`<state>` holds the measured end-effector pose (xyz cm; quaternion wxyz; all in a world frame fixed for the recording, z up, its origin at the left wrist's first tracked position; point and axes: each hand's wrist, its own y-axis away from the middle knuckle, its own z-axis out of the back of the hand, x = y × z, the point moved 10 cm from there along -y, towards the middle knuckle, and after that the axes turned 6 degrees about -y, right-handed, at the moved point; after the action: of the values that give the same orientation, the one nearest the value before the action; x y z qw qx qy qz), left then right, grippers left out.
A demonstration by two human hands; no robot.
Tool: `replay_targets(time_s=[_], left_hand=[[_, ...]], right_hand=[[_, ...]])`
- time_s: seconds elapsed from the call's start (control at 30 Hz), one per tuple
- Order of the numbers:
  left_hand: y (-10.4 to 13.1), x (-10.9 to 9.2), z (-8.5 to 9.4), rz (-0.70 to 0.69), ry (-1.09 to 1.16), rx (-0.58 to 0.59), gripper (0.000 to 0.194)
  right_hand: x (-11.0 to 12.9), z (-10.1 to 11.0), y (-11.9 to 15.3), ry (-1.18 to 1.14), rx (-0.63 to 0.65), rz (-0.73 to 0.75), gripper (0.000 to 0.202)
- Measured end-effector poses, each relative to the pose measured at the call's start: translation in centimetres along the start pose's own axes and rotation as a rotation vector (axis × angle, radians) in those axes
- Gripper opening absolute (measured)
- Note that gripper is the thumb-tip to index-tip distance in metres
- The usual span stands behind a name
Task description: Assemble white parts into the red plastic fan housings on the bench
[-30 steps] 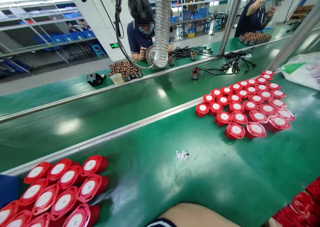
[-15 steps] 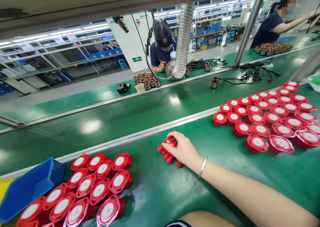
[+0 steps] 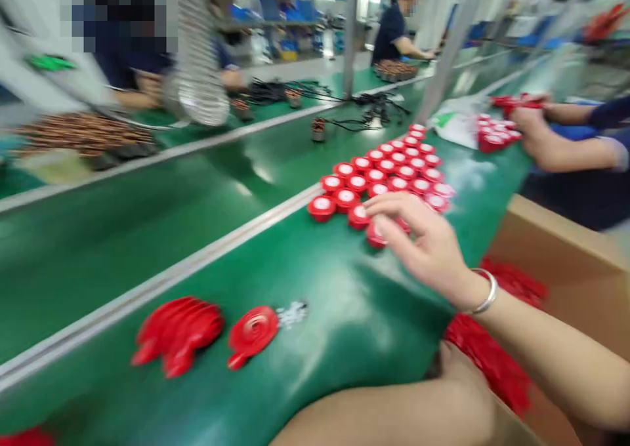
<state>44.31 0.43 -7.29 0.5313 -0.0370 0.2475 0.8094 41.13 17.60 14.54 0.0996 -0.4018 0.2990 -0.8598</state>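
Observation:
My right hand (image 3: 418, 243), with a silver bangle on its wrist, reaches over the near edge of a group of red round housings (image 3: 346, 199) with white disc faces. Its thumb and fingers are apart. The fingertips overlap one housing (image 3: 360, 216) in the picture; whether they touch it I cannot tell. Left of the hand, a stack of red flat parts with tabs (image 3: 180, 331) lies on the green bench. Beside it is a single red round part (image 3: 253, 331) and a blurred cluster of small whitish pieces (image 3: 293, 315). My left hand does not show.
A cardboard box (image 3: 571, 256) with red parts stands at the lower right. A co-worker's hands (image 3: 534, 131) hold red pieces beyond it. Across the metal rail (image 3: 266, 223) are copper-wound parts (image 3: 88, 141), black cables (image 3: 374, 108) and a flexible duct (image 3: 199, 59). A bare limb (image 3: 394, 416) crosses the bottom.
The view has swung to the right. My right hand has let go of the stacked red parts and moved right to the housings. The cardboard box and another person's hands have come into view.

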Motion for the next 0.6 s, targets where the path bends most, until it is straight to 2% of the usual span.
replay_targets(time_s=[0.07, 0.1, 0.13, 0.17, 0.23, 0.3, 0.37, 0.47, 0.6], left_hand=[[-0.4, -2.3, -1.3, -0.078, -0.023, 0.086, 0.033], [-0.5, -3.0, -1.8, -0.101, -0.045, 0.123, 0.031], [-0.6, -3.4, -2.3, -0.119, -0.071, 0.152, 0.029], [-0.7, -3.5, -2.6, -0.129, -0.098, 0.173, 0.027], [-0.8, -3.4, -3.0, -0.145, -0.146, 0.196, 0.033], [-0.8, -3.2, -3.1, -0.160, -0.177, 0.211, 0.039], [-0.6, -3.1, -3.1, -0.168, -0.192, 0.231, 0.043], [-0.4, -2.9, -3.0, -0.168, -0.200, 0.265, 0.046], [-0.3, -3.0, -2.9, -0.188, -0.199, 0.301, 0.045]], right_hand=[[-3.8, 9.2, 4.8, 0.260, -0.281, -0.106, 0.015], [-5.6, 12.4, 8.1, 0.408, -0.348, -0.167, 0.017], [-8.0, 14.1, 11.4, 0.562, -0.295, -0.277, 0.020], [-10.7, 14.5, 14.9, 0.691, -0.154, -0.394, 0.026], [-14.9, 13.6, 21.7, 0.726, 0.050, -0.504, 0.024], [-18.4, 10.1, 27.5, 0.684, 0.290, -0.556, 0.016], [-21.3, 6.0, 31.8, 0.640, 0.506, -0.595, 0.025], [-25.3, 1.4, 35.4, 0.629, 0.717, -0.684, 0.032], [-29.7, -1.6, 36.9, 0.680, 0.814, -0.829, 0.030]])
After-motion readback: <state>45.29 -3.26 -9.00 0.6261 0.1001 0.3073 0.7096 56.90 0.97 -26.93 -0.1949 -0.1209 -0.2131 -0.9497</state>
